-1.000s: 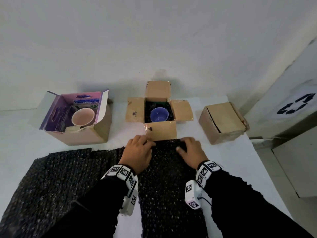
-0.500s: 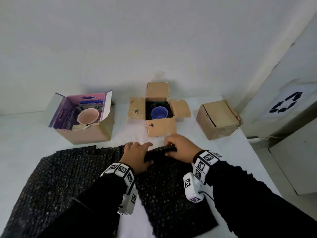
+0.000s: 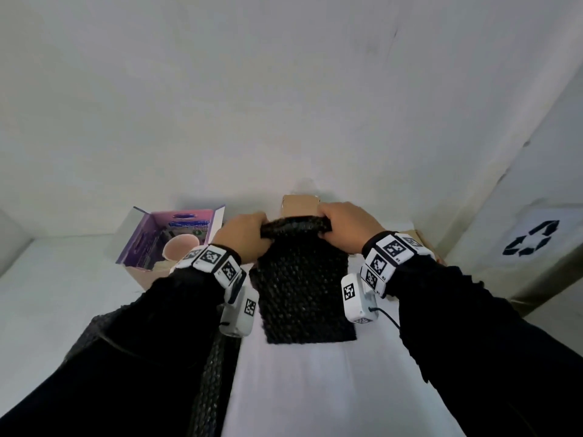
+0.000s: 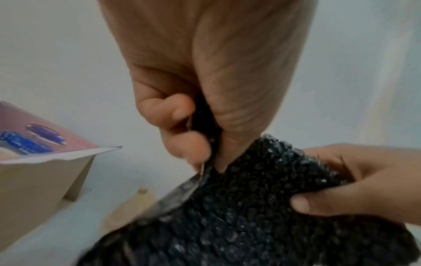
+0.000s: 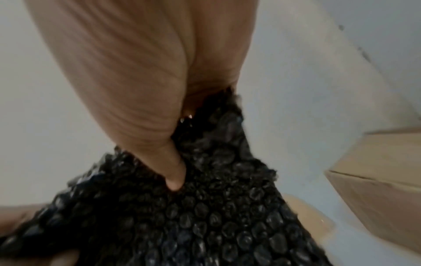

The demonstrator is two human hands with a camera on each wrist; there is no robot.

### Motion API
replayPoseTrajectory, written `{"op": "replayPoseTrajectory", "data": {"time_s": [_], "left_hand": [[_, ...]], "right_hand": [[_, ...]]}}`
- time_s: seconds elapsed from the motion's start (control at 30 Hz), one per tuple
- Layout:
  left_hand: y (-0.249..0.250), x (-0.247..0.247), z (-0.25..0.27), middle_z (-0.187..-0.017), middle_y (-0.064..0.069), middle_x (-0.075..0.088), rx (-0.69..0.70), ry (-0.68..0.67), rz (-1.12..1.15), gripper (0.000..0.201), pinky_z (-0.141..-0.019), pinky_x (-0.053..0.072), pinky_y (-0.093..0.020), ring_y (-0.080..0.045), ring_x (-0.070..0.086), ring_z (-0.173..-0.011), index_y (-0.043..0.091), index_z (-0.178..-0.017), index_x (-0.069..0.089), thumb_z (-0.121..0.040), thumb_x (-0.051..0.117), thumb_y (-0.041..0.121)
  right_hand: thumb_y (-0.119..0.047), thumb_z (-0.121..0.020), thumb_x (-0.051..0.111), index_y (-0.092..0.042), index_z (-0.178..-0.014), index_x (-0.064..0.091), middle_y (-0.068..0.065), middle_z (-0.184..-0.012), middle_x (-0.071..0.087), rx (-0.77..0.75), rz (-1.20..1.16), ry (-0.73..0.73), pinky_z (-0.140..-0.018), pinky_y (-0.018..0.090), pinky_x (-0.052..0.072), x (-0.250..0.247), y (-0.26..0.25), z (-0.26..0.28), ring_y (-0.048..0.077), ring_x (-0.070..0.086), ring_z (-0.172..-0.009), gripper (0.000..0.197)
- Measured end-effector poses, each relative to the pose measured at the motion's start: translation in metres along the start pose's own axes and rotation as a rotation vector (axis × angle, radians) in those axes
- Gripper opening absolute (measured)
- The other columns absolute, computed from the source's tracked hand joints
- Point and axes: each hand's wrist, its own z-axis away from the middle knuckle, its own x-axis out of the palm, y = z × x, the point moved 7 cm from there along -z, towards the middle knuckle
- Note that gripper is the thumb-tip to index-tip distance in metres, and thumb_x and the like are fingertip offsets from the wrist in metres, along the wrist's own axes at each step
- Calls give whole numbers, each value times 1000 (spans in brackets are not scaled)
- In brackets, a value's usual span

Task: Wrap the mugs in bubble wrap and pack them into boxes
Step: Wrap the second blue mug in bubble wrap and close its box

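bubble wrap (image 3: 301, 291): black, glossy, covered in a grid of small round bubbles
left box (image 3: 176, 238): plain brown outside, purple and pink inside, with blue print on the flap
mug (image 3: 181, 250): pale pink
middle box (image 3: 299, 205): plain tan
desk (image 3: 47, 288): white
wrist bands (image 3: 214, 261): white, with black square-code patterns
sleeves (image 3: 473, 342): black
recycling sign (image 3: 531, 238): black arrows on white

Dim, flat, even light throughout, with only soft shadows. Wide-angle bending at the head view's edges. Both wrist views soft and smeared, small glints on black bubble wrap (image 5: 205, 216).
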Motion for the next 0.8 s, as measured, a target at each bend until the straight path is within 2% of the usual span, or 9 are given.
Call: {"op": "replayPoseTrajectory", "data": {"time_s": [0.1, 0.23, 0.3, 0.4, 0.5, 0.6, 0.67, 0.73, 0.8], "left_hand": [[8, -30, -15, -85, -9, 59, -39, 131, 167, 18, -60, 42, -26, -23, 52, -66, 8, -103, 48, -85, 52, 6], [23, -64, -25, -98, -16, 54, 77, 468, 267, 24, -67, 31, -26, -31, 52, -83, 1, -98, 53, -75, 51, -8], [28, -69, -25, -104, -16, 51, 166, 579, 276, 27, -70, 35, -25, -30, 53, -84, -1, -96, 55, -71, 54, -10], [25, -57, -23, -111, -10, 48, 218, 637, 305, 29, -70, 43, -23, -15, 48, -82, 5, -92, 54, -68, 68, -2], [17, -21, -23, -108, -6, 49, 230, 587, 294, 30, -65, 38, -18, -12, 46, -74, 8, -89, 55, -73, 76, 23], [5, 34, -30, -105, -7, 51, 215, 420, 159, 35, -63, 42, -26, -21, 51, -78, 9, -89, 58, -80, 63, 42], [-5, 65, -34, -103, -7, 50, 178, 332, -34, 31, -62, 44, -29, -22, 48, -89, 12, -84, 61, -81, 63, 42], [-8, 80, -35, -96, -6, 51, 152, 304, -160, 24, -60, 46, -32, -23, 45, -87, 15, -75, 64, -74, 73, 37], [-3, 86, -36, -90, -5, 54, 168, 306, -228, 21, -65, 48, -35, -25, 51, -85, 17, -75, 63, -66, 80, 27]], "right_hand": [[-12, -85, 56, -14, -105, 51, 8, -104, 50, -4, 47, 245, -64, 40, 48, -37, -5, -7, 33, 57, -76, 20], [7, -72, 59, -9, -97, 52, 10, -107, 46, -87, -45, 614, -53, 41, 49, -80, -8, -8, 27, 50, -62, 30], [12, -67, 59, -8, -96, 54, 10, -108, 47, -147, -86, 702, -54, 37, 50, -90, -7, -8, 22, 50, -68, 35], [16, -60, 59, -7, -92, 55, 10, -104, 50, -220, -81, 772, -51, 33, 49, -86, -3, -8, 22, 52, -75, 40], [13, -60, 64, -7, -89, 57, 10, -99, 53, -267, 6, 724, -54, 34, 48, -54, 4, -11, 24, 52, -81, 36], [6, -62, 66, -12, -83, 56, 7, -91, 51, -266, 109, 555, -60, 32, 37, -3, 15, -20, 24, 45, -80, 29], [3, -63, 66, -14, -83, 57, 5, -86, 50, -283, 164, 408, -61, 32, 34, 34, 22, -23, 24, 46, -78, 28], [3, -65, 64, -16, -87, 60, 4, -83, 52, -289, 171, 239, -63, 32, 32, 65, 27, -26, 26, 50, -77, 29], [0, -74, 57, -17, -98, 63, 4, -89, 56, -262, 159, 72, -65, 31, 29, 88, 33, -29, 27, 53, -83, 30]]}}
